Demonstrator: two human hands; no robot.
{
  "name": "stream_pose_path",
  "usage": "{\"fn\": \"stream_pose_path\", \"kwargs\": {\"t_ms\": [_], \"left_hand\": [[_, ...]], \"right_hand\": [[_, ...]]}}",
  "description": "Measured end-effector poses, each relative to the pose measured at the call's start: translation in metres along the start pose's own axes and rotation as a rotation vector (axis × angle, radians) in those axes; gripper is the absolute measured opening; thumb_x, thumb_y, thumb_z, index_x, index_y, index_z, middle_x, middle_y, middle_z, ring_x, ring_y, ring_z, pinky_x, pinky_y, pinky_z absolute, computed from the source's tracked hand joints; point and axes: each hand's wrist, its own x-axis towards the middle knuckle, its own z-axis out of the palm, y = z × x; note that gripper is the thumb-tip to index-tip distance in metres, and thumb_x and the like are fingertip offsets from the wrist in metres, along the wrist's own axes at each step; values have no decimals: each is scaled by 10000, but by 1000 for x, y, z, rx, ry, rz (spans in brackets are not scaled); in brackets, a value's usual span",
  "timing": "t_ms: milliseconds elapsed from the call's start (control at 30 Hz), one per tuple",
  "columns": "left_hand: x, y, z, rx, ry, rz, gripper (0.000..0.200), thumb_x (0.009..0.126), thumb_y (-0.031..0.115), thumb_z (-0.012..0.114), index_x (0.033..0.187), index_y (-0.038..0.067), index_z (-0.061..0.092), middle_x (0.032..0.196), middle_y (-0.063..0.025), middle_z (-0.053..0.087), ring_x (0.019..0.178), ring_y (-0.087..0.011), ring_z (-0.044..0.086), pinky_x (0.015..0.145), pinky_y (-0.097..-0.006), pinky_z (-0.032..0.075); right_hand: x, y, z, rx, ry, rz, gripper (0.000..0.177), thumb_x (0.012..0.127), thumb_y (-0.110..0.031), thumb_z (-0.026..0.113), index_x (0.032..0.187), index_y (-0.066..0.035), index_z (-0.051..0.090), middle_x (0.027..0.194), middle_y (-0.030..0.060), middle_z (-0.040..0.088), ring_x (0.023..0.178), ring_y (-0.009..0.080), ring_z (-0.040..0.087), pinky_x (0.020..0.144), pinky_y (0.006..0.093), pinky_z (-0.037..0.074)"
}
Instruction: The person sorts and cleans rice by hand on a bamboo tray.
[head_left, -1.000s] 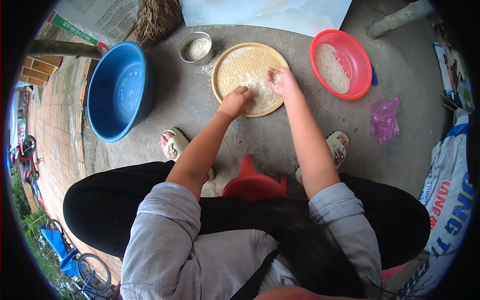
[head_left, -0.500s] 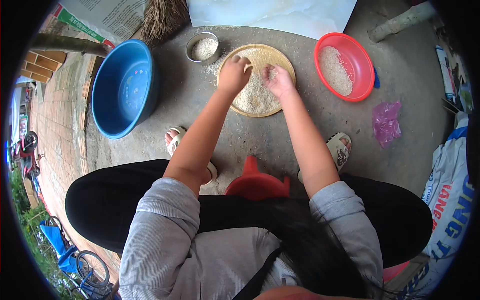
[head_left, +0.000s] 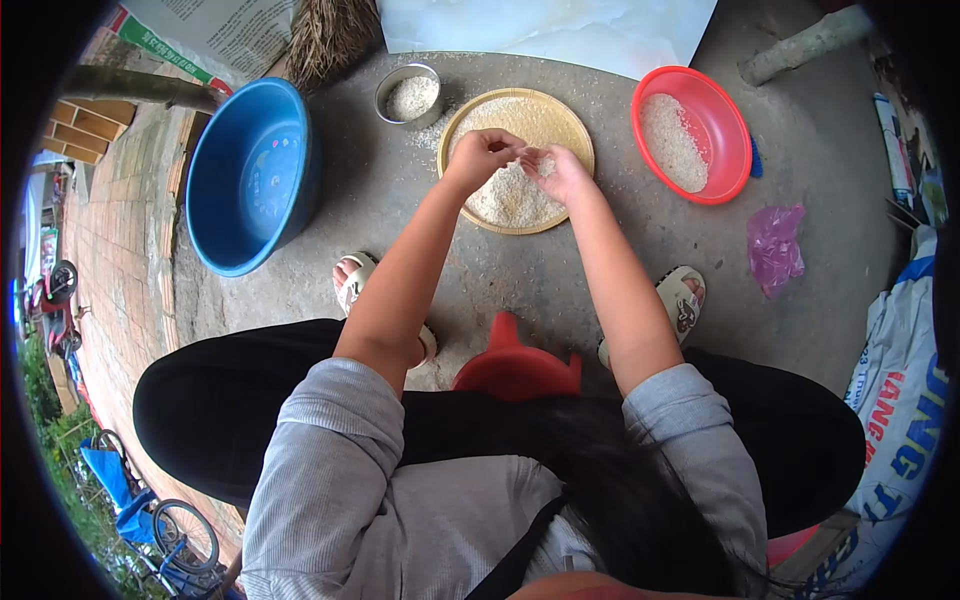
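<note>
Off-white rice grains (head_left: 512,203) heaped on the near half of a round, shallow, tan woven tray (head_left: 566,117), thinner layer across the far half; tray lies on the grey concrete floor (head_left: 545,285) ahead of me, between my feet and the far white marble-patterned panel (head_left: 550,30); my right hand (head_left: 564,176) is over the tray's right side, palm up and loosely cupped, fingers apart from the palm, some grains lying on it; my left hand (head_left: 487,158) is over the tray's left-middle, fingers bent, thumb and fingertips close together beside my right fingertips; can't make out whether they touch or pinch a grain; small round silver metal bowl (head_left: 404,124) with rice sits just beyond the tray's far left, loose grains scattered between; round red plastic basin (head_left: 729,130) at right, tilted-looking, rice along its left side; crumpled purple plastic bag (head_left: 775,250) nearer me on the right; large deep blue plastic basin (head_left: 250,185) at left; low red plastic stool (head_left: 515,372) near, between my legs.
</note>
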Motion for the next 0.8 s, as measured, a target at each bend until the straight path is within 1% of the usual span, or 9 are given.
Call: {"fn": "stream_pose_path", "kwargs": {"t_ms": [67, 133, 233, 400, 500, 567, 600, 633, 800], "left_hand": [[3, 14, 2, -37, -104, 18, 214, 737, 154, 726, 935, 77, 701, 845, -87, 679, 730, -177, 633, 674, -286, 498], [4, 15, 8, 335, 131, 238, 246, 738, 189, 716, 958, 86, 678, 885, -99, 649, 765, -213, 626, 671, -322, 497], [-7, -6, 23, 492, 278, 159, 251, 768, 200, 696, 984, 79, 651, 923, -102, 625, 756, -229, 623, 683, -337, 501], [-36, -54, 52, 603, -118, 614, 244, 727, 121, 685, 969, 106, 662, 978, -95, 619, 809, -264, 613, 741, -355, 499], [-35, -63, 47, 529, -143, 589, 212, 703, 81, 679, 915, 92, 684, 944, -92, 637, 808, -266, 619, 749, -341, 500], [-27, -61, 32, 473, 34, 249, 102, 694, 67, 676, 794, 77, 697, 829, -96, 646, 799, -286, 615, 746, -349, 499], [-24, -57, 23, 476, 137, 225, 162, 711, 68, 693, 873, 68, 702, 791, -92, 665, 735, -232, 639, 696, -309, 503], [-22, -52, 18, 332, 183, 13, 149, 756, 72, 691, 903, 49, 703, 828, -78, 685, 730, -161, 641, 675, -283, 498], [-6, -1, 11, -274, 64, -49, 163, 808, 97, 686, 945, 9, 688, 846, -36, 678, 792, -105, 615, 714, -249, 485]], "right_hand": [[-9, 3, 11, 6, 33, -10, 243, 943, -170, 411, 987, 55, 489, 932, 158, 551, 845, 241, 575, 783, 353, 535], [-3, 3, 5, 9, 69, -18, 245, 940, -177, 418, 986, 52, 490, 919, 155, 546, 839, 243, 567, 759, 349, 533], [9, -11, -4, 92, -61, 12, 226, 934, -169, 445, 969, 48, 496, 892, 138, 547, 790, 220, 569, 706, 328, 532], [9, -31, -18, 154, -72, -85, 220, 932, -167, 460, 926, 49, 505, 834, 124, 536, 724, 197, 566, 665, 307, 529], [7, -30, -21, 150, -68, -115, 246, 942, -181, 439, 905, 55, 501, 828, 138, 538, 721, 207, 565, 665, 312, 529], [8, -26, -20, 130, -25, -80, 230, 946, -172, 436, 925, 45, 507, 870, 133, 559, 759, 206, 576, 722, 304, 523], [12, -23, -22, 128, -27, -80, 230, 946, -172, 436, 925, 45, 507, 870, 133, 559, 759, 206, 576, 722, 304, 523], [16, -20, -23, 127, -27, -43, 248, 951, -184, 423, 937, 49, 505, 884, 141, 559, 764, 213, 578, 736, 314, 527], [6, -3, -5, -25, -55, 13, 369, 981, -285, 340, 1021, 60, 465, 974, 168, 531, 885, 251, 548, 810, 377, 514]]}}
